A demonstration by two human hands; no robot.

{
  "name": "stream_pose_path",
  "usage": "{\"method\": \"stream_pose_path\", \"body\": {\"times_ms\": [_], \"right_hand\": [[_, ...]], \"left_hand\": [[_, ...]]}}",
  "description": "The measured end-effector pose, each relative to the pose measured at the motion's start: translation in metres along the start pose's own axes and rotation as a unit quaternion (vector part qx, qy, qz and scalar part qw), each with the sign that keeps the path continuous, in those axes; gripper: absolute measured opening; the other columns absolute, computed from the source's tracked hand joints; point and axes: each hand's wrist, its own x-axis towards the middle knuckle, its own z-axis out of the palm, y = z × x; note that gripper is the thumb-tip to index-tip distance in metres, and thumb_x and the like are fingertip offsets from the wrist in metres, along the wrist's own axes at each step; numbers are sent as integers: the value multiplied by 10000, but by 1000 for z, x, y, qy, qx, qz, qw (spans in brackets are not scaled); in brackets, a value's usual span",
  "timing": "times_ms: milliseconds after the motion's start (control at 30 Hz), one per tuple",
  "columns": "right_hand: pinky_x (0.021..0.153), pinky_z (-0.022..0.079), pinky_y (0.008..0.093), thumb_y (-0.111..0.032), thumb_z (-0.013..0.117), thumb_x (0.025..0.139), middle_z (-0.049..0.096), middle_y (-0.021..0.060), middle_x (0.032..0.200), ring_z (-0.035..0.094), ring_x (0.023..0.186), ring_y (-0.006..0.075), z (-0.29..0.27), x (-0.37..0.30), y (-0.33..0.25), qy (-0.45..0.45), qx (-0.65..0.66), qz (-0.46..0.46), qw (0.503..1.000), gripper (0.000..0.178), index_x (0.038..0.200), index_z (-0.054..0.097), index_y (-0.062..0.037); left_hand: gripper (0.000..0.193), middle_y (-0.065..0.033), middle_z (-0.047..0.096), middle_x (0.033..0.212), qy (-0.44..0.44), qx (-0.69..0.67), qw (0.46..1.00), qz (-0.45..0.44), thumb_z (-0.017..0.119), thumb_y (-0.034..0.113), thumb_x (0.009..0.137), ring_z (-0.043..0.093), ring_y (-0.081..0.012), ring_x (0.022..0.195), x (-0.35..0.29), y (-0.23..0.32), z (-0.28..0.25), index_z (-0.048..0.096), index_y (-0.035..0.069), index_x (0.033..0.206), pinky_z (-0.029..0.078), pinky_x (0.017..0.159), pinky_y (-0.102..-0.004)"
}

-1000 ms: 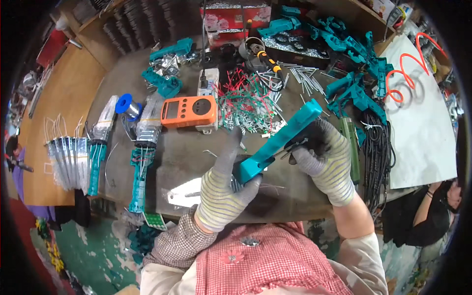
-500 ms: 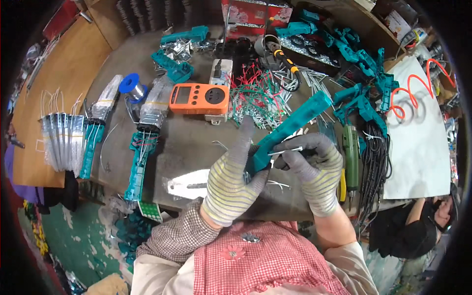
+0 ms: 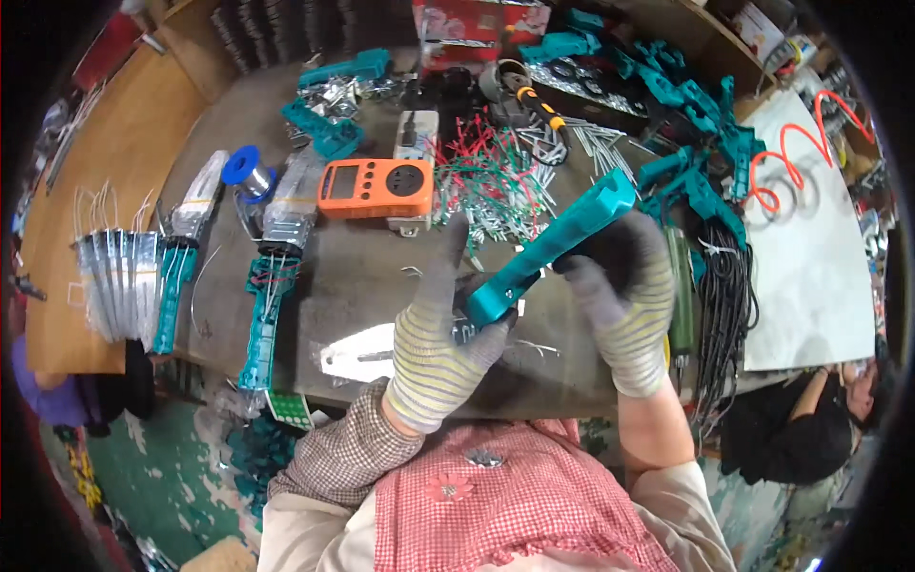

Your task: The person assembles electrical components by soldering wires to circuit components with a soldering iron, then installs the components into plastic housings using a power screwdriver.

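Observation:
My left hand, in a striped glove with dark fingertips, is closed round the lower end of a teal plastic tool-handle housing. The housing slants up to the right, over the bench. My right hand, gloved alike, curls at the housing's right side, its dark fingertips against the lower edge and partly hidden behind it. No small piece shows in the right fingers. Below the left hand lies a flat white metal plate. Beyond the housing is a heap of red and green wires with silver pins.
An orange meter sits on a power strip. Left are a blue solder spool, two teal wired assemblies, and bagged silver strips. Right are a green screwdriver, black cables and a coiled orange hose.
The right hand has moved right and up along the housing, and the thin pin it held is out of sight. The left hand has shifted slightly left, still gripping the housing.

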Motion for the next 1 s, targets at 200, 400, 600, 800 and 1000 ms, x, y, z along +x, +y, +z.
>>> {"method": "stream_pose_path", "body": {"times_ms": [200,400,600,800,1000], "right_hand": [[866,598,398,-47,890,797,731,161,1187,733,1016,333,-31,5,-22,-162,-355,-219,894,297,1074,792,-86],[776,584,434,-170,907,789,736,131,1161,725,962,320,-43,8,-43,-263,-470,-373,755,391,1165,813,-218],[713,576,424,-148,768,801,714,56,999,720,868,275,-103,-22,7,-347,-446,-162,809,442,1241,765,-192],[731,564,416,-178,761,810,704,41,1064,692,862,263,-107,-36,33,-360,-504,-169,766,440,1248,759,-208],[703,551,402,-206,755,831,670,19,989,682,833,237,-100,-23,29,-357,-522,-199,749,407,1237,762,-233]], "left_hand": [[955,-101,724,1137,5,-28,999,39,770,99,949,703,-171,1001,11,-7,-14,241,29,1740,568,938,-344],[830,-45,664,1088,-247,-240,929,-136,718,291,1045,632,-115,999,46,15,-38,309,40,1723,538,879,-316],[1182,-108,679,1272,-206,266,924,184,900,615,705,630,-347,1211,29,-16,-36,431,108,1664,401,1175,-578],[1310,-38,703,1145,-294,381,859,174,888,691,589,607,-327,1246,16,-47,-19,420,118,1670,224,1236,-699],[1347,-45,715,1132,-310,364,866,144,897,721,587,605,-337,1223,19,-49,-19,422,75,1669,197,1256,-686]]}}
